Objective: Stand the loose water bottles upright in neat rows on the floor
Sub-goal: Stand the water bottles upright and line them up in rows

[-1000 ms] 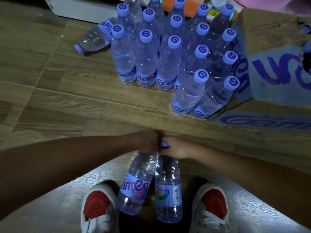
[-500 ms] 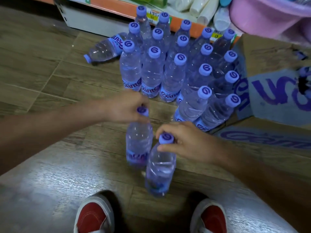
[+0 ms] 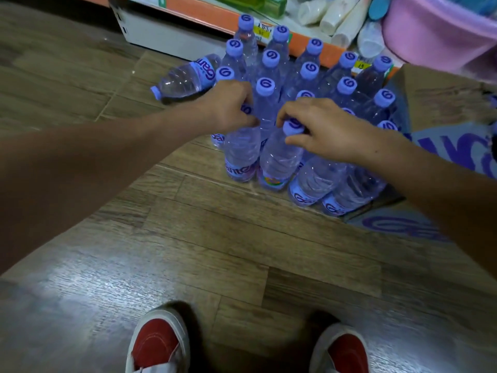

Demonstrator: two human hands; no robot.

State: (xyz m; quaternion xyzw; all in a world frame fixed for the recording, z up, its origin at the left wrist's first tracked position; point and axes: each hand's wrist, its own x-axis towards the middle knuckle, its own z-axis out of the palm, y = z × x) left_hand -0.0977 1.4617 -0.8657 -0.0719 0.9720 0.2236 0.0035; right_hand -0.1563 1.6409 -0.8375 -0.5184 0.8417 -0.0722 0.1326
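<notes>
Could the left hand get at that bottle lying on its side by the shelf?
Probably yes, once free. The left hand now grips a standing bottle by its cap. The lying bottle is just beyond it, with bare floor on its near side.

One head-worn camera is looking forward and steeply down from standing height, taking in the wooden floor [image 3: 188,251] from the red shoes [image 3: 158,343] at the bottom edge up to the shelf [image 3: 215,17] at the top. Both hands are reaching out at arm's length near the middle, left hand [image 3: 228,106] and right hand [image 3: 320,127].
</notes>
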